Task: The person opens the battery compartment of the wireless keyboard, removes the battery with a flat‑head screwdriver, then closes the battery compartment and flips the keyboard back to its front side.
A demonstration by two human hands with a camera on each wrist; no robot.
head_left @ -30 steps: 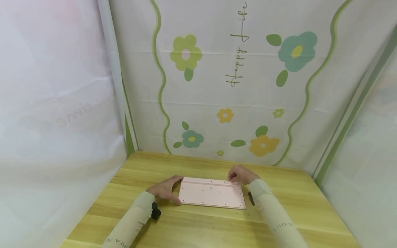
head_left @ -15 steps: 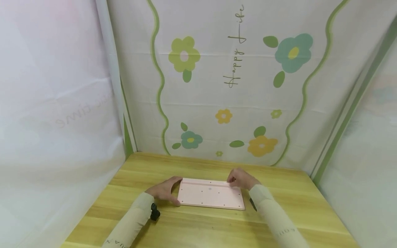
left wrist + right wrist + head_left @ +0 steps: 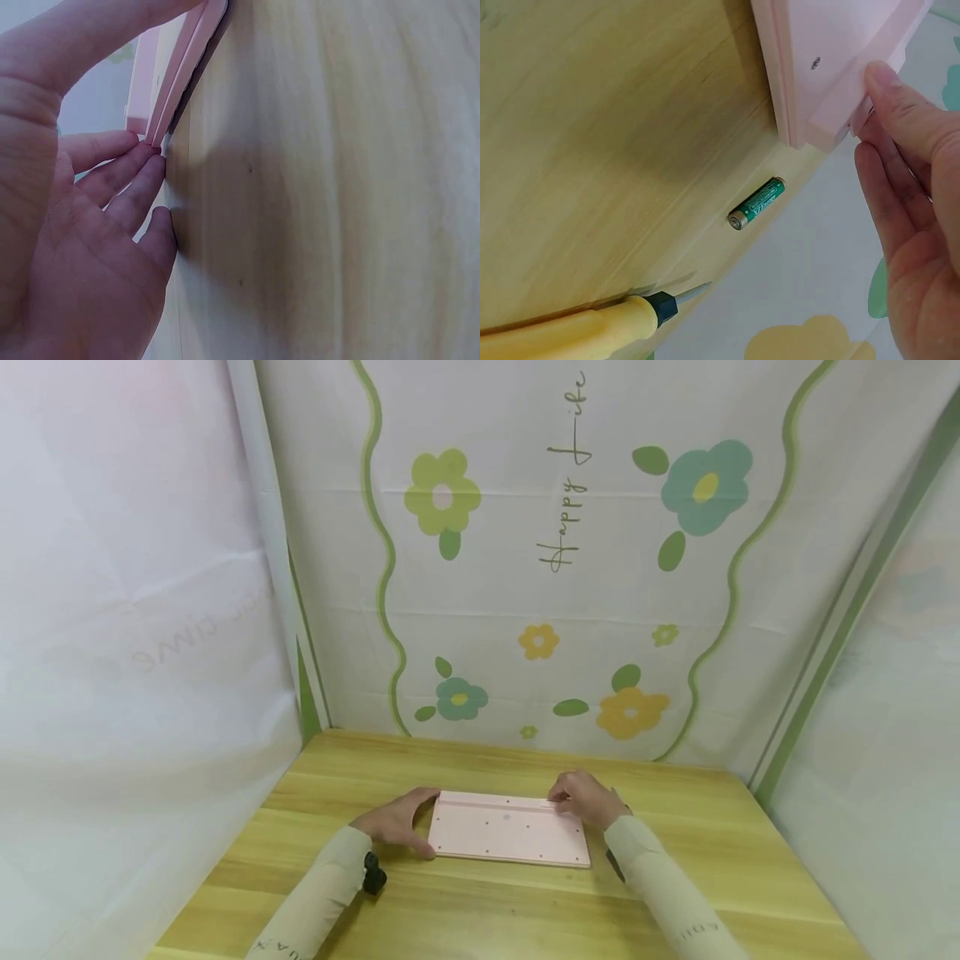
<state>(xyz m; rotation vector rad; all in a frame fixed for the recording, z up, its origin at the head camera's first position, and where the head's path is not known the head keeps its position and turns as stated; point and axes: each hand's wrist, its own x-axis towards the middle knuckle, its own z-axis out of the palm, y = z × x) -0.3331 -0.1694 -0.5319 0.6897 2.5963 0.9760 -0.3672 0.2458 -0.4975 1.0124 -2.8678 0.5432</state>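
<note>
A pink keyboard [image 3: 510, 837] lies underside up on the table, small screws dotting its back and a raised ridge along its far edge. My left hand [image 3: 396, 822] grips its left end, thumb at the near corner and fingertips [image 3: 150, 154] touching the far one. At the right end of the ridge, my right hand [image 3: 588, 799] pinches a small pink piece, seemingly the battery cover [image 3: 861, 120]. The thumb [image 3: 885, 79] presses on the ridge, while the curled fingers partly hide the piece.
On the wooden table [image 3: 480, 910], the right wrist view has a green battery [image 3: 757, 202] and a yellow-handled screwdriver [image 3: 577, 330] beyond the keyboard's right end. White flowered fabric [image 3: 495, 568] stands behind and at both sides.
My right hand has shifted slightly, its fingers now covering more of the ridge's right end. The left hand keeps its hold, and the keyboard stays in place.
</note>
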